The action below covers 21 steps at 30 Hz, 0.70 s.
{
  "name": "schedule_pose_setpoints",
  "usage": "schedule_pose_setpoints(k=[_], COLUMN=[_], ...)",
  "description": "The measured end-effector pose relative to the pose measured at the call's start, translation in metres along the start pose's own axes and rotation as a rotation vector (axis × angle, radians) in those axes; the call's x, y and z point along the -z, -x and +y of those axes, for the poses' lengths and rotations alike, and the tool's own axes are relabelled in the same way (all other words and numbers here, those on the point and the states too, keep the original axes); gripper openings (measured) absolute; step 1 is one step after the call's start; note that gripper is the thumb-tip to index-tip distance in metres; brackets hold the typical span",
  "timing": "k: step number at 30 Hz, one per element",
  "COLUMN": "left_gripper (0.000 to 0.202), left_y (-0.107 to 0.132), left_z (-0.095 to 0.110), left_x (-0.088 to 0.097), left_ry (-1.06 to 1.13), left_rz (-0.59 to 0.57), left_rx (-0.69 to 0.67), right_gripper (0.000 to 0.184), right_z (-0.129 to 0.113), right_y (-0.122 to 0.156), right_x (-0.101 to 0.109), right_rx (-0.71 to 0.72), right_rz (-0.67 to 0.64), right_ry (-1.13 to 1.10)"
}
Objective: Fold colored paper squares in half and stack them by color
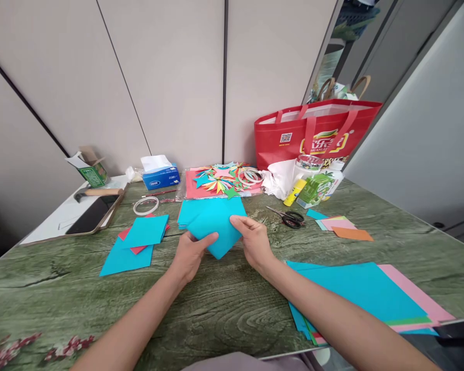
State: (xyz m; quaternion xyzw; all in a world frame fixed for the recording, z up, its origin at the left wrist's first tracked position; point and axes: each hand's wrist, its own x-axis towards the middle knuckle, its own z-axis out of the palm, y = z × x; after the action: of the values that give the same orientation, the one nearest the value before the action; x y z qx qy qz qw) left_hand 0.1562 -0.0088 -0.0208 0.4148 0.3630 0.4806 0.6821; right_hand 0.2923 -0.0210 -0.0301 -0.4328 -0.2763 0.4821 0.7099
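Both my hands hold a folded turquoise paper piece [215,226] just above the green wood-pattern table [224,304]. My left hand [191,253] pinches its lower left edge with the thumb on top. At the right edge, my right hand [254,241] has its fingers curled onto the paper. Under the piece lies more turquoise paper [209,208].
Turquoise and red paper squares [139,237] lie left; a stack of large coloured sheets [367,296] lies right at the table edge. Scissors [290,217], tape ring [146,205], cut paper stars [224,180], glue stick [295,192], tissue box [160,175], red bag [317,131] and hammer [98,193] sit beyond.
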Motion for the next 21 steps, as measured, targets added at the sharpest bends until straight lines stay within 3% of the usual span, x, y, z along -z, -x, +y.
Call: schedule_pose_setpoints(k=[8, 16, 21], left_gripper=[0.023, 0.036, 0.026], left_y=[-0.006, -0.007, -0.008], left_z=[0.002, 0.008, 0.010], left_x=[0.009, 0.010, 0.013], left_ry=[-0.043, -0.062, -0.061], left_rz=[0.047, 0.108, 0.063], left_rx=[0.005, 0.020, 0.028], right_gripper=[0.023, 0.023, 0.022], right_z=[0.002, 0.001, 0.003], right_y=[-0.008, -0.009, -0.009], right_x=[0.004, 0.004, 0.006], right_rx=[-0.027, -0.029, -0.024], right_rz=[0.055, 0.044, 0.033], right_ry=[-0.072, -0.070, -0.054])
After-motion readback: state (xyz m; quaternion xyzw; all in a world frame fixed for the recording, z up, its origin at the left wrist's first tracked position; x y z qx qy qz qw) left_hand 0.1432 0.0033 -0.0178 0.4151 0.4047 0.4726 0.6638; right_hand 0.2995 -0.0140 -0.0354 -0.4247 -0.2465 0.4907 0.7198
